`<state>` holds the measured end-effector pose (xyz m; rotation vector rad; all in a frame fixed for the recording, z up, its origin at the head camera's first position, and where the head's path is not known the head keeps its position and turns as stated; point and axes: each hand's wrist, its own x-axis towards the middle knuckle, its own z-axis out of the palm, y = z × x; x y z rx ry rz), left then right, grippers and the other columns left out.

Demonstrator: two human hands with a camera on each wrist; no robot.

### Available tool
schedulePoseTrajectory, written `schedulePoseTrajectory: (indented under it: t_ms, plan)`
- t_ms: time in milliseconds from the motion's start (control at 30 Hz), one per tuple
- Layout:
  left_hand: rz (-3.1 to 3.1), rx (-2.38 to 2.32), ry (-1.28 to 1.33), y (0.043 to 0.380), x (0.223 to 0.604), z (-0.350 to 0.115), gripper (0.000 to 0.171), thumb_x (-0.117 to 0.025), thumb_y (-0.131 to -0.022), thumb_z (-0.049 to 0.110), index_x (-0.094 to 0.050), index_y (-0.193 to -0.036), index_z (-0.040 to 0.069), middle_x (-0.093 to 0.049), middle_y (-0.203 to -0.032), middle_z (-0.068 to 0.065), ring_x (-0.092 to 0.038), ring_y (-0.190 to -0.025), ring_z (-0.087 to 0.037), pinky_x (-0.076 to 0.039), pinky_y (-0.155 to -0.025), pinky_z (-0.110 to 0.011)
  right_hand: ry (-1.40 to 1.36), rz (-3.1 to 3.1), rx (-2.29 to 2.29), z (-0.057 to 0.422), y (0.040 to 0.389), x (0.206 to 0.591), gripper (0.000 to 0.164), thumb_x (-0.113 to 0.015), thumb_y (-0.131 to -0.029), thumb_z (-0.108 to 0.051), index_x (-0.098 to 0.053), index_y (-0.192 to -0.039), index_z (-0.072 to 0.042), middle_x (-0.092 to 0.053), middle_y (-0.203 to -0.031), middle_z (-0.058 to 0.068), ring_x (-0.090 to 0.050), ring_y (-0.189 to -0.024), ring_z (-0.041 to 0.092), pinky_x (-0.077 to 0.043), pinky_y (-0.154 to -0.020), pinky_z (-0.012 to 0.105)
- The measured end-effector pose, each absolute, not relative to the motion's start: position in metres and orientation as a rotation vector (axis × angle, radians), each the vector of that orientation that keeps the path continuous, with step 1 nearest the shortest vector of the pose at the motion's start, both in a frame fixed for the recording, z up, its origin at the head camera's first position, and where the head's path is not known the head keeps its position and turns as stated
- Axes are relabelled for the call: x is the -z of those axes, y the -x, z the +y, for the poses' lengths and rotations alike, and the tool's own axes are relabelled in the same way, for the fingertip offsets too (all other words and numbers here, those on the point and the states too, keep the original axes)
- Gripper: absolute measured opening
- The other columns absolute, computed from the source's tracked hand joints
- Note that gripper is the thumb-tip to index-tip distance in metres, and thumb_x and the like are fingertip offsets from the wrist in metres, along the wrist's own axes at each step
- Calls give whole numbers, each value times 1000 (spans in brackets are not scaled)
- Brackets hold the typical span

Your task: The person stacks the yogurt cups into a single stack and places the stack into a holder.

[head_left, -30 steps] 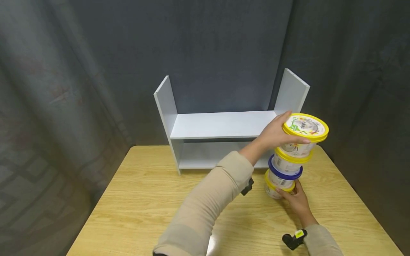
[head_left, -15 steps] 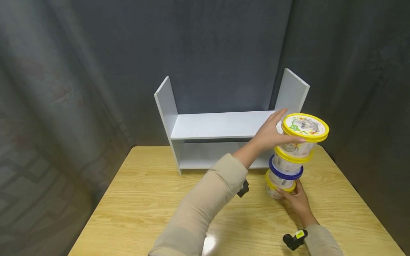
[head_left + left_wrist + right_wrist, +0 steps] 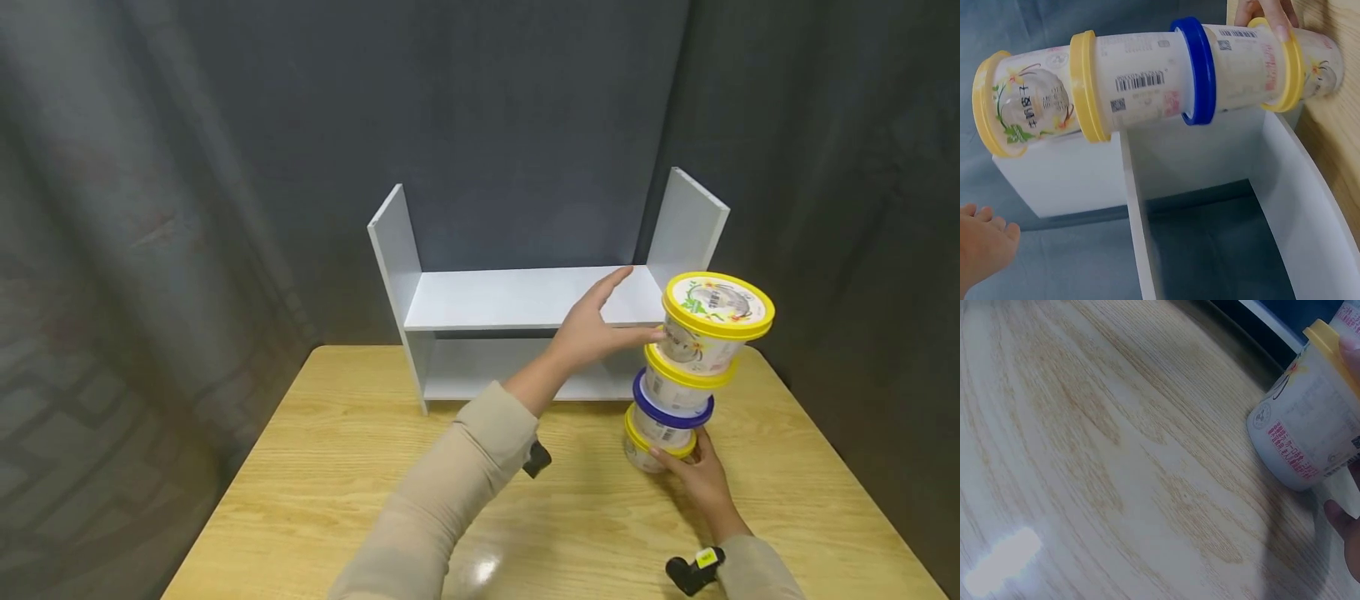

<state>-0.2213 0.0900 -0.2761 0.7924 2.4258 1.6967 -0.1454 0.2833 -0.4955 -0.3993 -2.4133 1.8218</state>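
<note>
Several white printed tubs with lids stand stacked on the right of the table. The top tub (image 3: 701, 346) has a yellow lid with a floral print; under it sits another yellow-lidded tub (image 3: 1141, 81). Below that comes a tub with a blue lid (image 3: 672, 402), then the yellow-lidded bottom tub (image 3: 1300, 419), resting on the tabletop. My left hand (image 3: 588, 333) is just left of the top tub, fingers spread and holding nothing; the left wrist view shows a gap between hand and stack. Thumb in front and fingers at the right side, my right hand (image 3: 705, 483) grips the bottom tub near its lid.
A white two-tier shelf (image 3: 517, 300) stands at the back of the wooden table (image 3: 337, 500), close behind and left of the stack. Grey curtains (image 3: 525, 125) hang behind and at both sides.
My left hand has come off the top tub and drawn away to the left. The stack has kept its place, and my right hand still holds the bottom tub.
</note>
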Motion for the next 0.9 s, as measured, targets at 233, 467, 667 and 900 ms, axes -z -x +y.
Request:
schedulePoseTrajectory:
  t_ms: [233, 467, 667, 900]
  plan:
    - [2473, -1755, -824, 224, 287, 63, 78, -74, -65, 35, -33, -131, 33, -30, -133, 16, -29, -122, -14, -29, -97, -35, 388, -2406, -1818, 287, 151, 507, 95, -66, -74, -36, 3, -139, -28, -14, -138, 23, -13, -123, 41, -16, -96, 56]
    - [2479, -1786, -801, 228, 298, 36, 75, -73, -67, 34, -35, -131, 30, -31, -133, 15, -30, -121, -15, -29, -97, -36, 388, -2410, -1809, 288, 153, 510, 94, -65, -74, -38, 2, -139, -29, -16, -138, 23, -14, -123, 42, -17, -96, 55]
    - [2433, -1853, -788, 232, 310, 11, 72, -72, -70, 27, -35, -132, 27, -29, -136, 9, -27, -123, -13, -26, -99, -33, 418, -2393, -1831, 283, 149, 499, 94, -65, -77, -30, 5, -139, -22, -16, -137, 24, -15, -123, 40, -17, -98, 52]
    - [2448, -1904, -743, 236, 321, -19, 70, -70, -72, 25, -35, -132, 18, -31, -136, 3, -27, -123, -15, -25, -100, -32, 414, -2406, -1826, 286, 151, 506, 94, -64, -77, -33, 4, -139, -23, -16, -137, 24, -17, -122, 40, -20, -97, 51]
